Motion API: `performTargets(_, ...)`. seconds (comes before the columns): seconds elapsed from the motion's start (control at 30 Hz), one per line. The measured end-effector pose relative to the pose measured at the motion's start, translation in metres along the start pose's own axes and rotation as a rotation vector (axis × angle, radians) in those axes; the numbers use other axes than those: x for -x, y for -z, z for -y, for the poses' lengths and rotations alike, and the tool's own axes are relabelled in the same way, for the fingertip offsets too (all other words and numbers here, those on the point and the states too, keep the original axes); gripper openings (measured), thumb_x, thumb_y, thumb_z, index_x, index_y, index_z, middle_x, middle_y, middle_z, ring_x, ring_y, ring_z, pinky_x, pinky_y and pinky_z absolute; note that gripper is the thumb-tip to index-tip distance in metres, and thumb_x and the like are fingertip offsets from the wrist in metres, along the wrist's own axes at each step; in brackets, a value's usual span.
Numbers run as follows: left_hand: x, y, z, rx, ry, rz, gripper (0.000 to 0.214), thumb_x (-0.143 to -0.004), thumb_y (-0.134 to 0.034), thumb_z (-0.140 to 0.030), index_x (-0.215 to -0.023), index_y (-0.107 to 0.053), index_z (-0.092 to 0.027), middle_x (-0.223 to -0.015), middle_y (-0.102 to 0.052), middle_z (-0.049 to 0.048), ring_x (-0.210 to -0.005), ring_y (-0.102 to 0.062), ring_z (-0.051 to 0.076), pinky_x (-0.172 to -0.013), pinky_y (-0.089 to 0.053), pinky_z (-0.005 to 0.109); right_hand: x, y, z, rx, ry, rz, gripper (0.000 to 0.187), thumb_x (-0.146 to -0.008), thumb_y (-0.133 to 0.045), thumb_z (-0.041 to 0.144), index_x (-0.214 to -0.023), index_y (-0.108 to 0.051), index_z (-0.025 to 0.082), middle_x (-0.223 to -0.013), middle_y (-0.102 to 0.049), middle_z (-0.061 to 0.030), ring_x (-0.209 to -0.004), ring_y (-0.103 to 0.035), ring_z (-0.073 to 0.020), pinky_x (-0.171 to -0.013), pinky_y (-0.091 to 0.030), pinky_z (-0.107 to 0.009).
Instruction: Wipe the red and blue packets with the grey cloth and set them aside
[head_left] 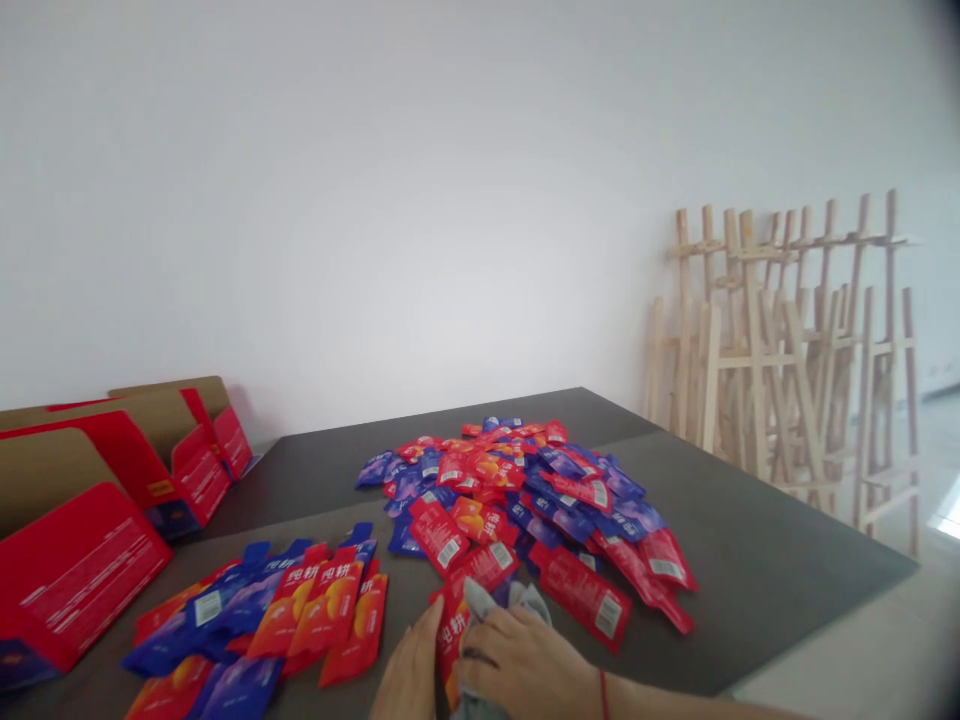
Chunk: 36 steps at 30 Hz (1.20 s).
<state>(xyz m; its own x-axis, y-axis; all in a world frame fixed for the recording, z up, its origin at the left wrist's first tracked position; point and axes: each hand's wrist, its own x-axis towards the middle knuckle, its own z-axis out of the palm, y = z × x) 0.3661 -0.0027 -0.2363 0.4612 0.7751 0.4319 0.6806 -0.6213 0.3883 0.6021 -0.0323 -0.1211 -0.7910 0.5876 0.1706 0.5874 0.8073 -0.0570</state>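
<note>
At far left, red-and-brown cardboard boxes [75, 560] lying on the dark counter [750, 540], contents out of sight. Next, a fanned row of packets [300, 600], red and blue. Bottom centre: left hand [409, 672], fingers straight and together, flat against a red packet [452, 630]; right hand [525, 662], fingers curled around grey packets [487, 600]. Just above, a loose packet pile [525, 490]. Far right, wooden easels [787, 350].

A plain white wall [420, 200] rises behind a dark grey table [750, 540], with pale wooden easels [780, 370] leaning against that wall at the far right, on a light, glossy floor [934, 450].
</note>
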Motion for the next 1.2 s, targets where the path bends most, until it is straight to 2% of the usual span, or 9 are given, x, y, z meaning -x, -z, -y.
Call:
performTargets(0.13, -0.002, 0.003, -0.009, -0.036, -0.013, 0.04, 0.124, -0.063, -0.089, -0.03, -0.159, -0.01, -0.024, -0.152, -0.047, 0.0207, -0.134, -0.052, 0.038, -0.111, -0.045, 0.056, -0.016, -0.006, -0.016, 0.034, -0.211, -0.002, 0.04, -0.086, -0.07, 0.045, -0.116, -0.062, 0.02, -0.118, -0.065, -0.0104, -0.11, -0.056, -0.0302, -0.09, -0.047, -0.044)
performTargets(0.23, -0.007, 0.01, -0.022, -0.018, 0.048, 0.108, 0.122, -0.061, -0.09, -0.032, -0.158, -0.017, -0.023, -0.151, -0.047, 0.0228, -0.136, -0.049, 0.041, -0.11, -0.043, 0.063, -0.034, -0.004, -0.029, 0.111, -0.304, -0.028, 0.031, -0.088, -0.068, 0.038, -0.11, -0.063, 0.016, -0.113, -0.065, -0.0115, -0.108, -0.056, -0.03, -0.089, -0.047, -0.044)
performTargets(0.4, -0.011, 0.016, -0.029, 0.03, 0.198, 0.187, 0.119, -0.057, -0.091, -0.032, -0.156, -0.026, -0.017, -0.155, -0.039, 0.026, -0.142, -0.039, 0.043, -0.113, -0.039, 0.061, -0.045, -0.008, -0.029, 0.2, -0.173, -0.063, 0.017, -0.09, -0.065, 0.032, -0.1, -0.064, 0.019, -0.106, -0.064, -0.0087, -0.101, -0.056, -0.028, -0.081, -0.048, -0.042)
performTargets(0.5, -0.01, 0.016, -0.031, 0.073, 0.219, 0.193, 0.123, -0.055, -0.092, -0.033, -0.157, -0.024, -0.02, -0.157, -0.037, 0.023, -0.144, -0.038, 0.04, -0.116, -0.037, 0.059, -0.029, -0.008, -0.019, 0.193, -0.012, -0.064, 0.012, -0.091, -0.065, 0.034, -0.096, -0.066, 0.022, -0.105, -0.063, -0.0056, -0.1, -0.056, -0.0256, -0.079, -0.046, -0.038)
performTargets(0.63, -0.014, 0.021, -0.041, 0.092, 0.228, 0.209, 0.121, -0.057, -0.091, -0.033, -0.157, -0.023, -0.019, -0.159, -0.035, 0.0219, -0.146, -0.035, 0.039, -0.119, -0.032, 0.059, 0.001, -0.011, -0.01, 0.115, 0.162, -0.108, 0.015, -0.099, -0.055, 0.039, -0.103, -0.068, 0.032, -0.107, -0.064, 0.0019, -0.093, -0.058, -0.0202, -0.074, -0.042, -0.035)
performTargets(0.77, -0.021, 0.029, -0.055, 0.08, 0.283, 0.275, 0.115, -0.057, -0.087, -0.023, -0.155, -0.028, -0.014, -0.158, -0.034, 0.0232, -0.146, -0.034, 0.038, -0.12, -0.027, 0.061, 0.008, -0.011, -0.011, 0.103, 0.131, -0.111, 0.017, -0.1, -0.053, 0.04, -0.109, -0.067, 0.036, -0.107, -0.064, 0.0015, -0.097, -0.058, -0.0209, -0.075, -0.041, -0.035)
performTargets(1.03, -0.022, 0.031, -0.058, 0.085, 0.243, 0.251, 0.112, -0.059, -0.08, -0.017, -0.156, -0.024, -0.022, -0.157, -0.038, 0.0205, -0.143, -0.04, 0.039, -0.117, -0.027, 0.07, -0.046, -0.015, -0.022, 0.227, -0.165, -0.078, 0.014, -0.094, -0.06, 0.028, -0.098, -0.07, 0.019, -0.104, -0.065, -0.0095, -0.104, -0.057, -0.0295, -0.082, -0.045, -0.042)
performTargets(1.1, -0.021, 0.03, -0.056, 0.076, 0.261, 0.262, 0.113, -0.058, -0.082, -0.017, -0.156, -0.025, -0.02, -0.158, -0.036, 0.0215, -0.144, -0.037, 0.04, -0.118, -0.026, 0.068, -0.045, -0.014, -0.021, 0.231, -0.133, -0.082, 0.014, -0.094, -0.061, 0.028, -0.1, -0.07, 0.02, -0.104, -0.065, -0.0093, -0.103, -0.057, -0.0289, -0.08, -0.045, -0.041)
performTargets(1.2, -0.021, 0.029, -0.052, 0.073, 0.273, 0.272, 0.115, -0.057, -0.085, -0.02, -0.156, -0.026, -0.018, -0.158, -0.034, 0.0226, -0.145, -0.036, 0.04, -0.118, -0.028, 0.066, -0.023, -0.009, -0.016, 0.182, 0.027, -0.11, 0.017, -0.097, -0.059, 0.034, -0.108, -0.068, 0.026, -0.108, -0.065, -0.0047, -0.1, -0.057, -0.0249, -0.079, -0.043, -0.037)
